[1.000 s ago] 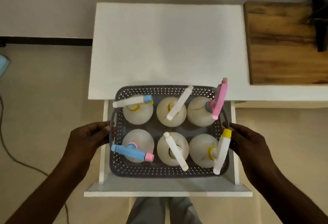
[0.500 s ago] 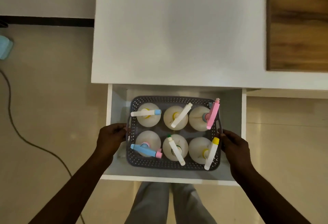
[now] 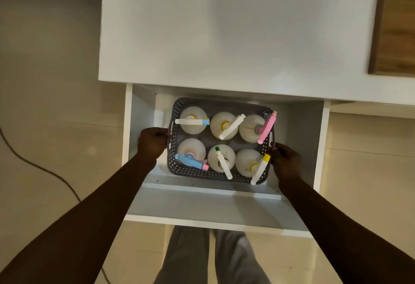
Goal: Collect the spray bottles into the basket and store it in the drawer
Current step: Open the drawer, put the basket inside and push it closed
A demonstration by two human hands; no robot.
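Note:
A grey perforated basket (image 3: 190,172) holds several white spray bottles (image 3: 224,125) with blue, pink, white and yellow nozzles, standing upright in two rows. The basket sits low inside the open white drawer (image 3: 202,205), towards its back. My left hand (image 3: 152,142) grips the basket's left handle. My right hand (image 3: 285,162) grips its right handle. Whether the basket rests on the drawer floor I cannot tell.
The white cabinet top (image 3: 224,32) overhangs the drawer's back. A wooden board (image 3: 397,25) lies at the top right. A dark cable (image 3: 33,162) runs over the beige floor on the left. My legs (image 3: 208,259) stand right below the drawer front.
The basket has gone down from level with the cabinet top into the drawer, with both hands still on its handles. The view has shifted closer and lower.

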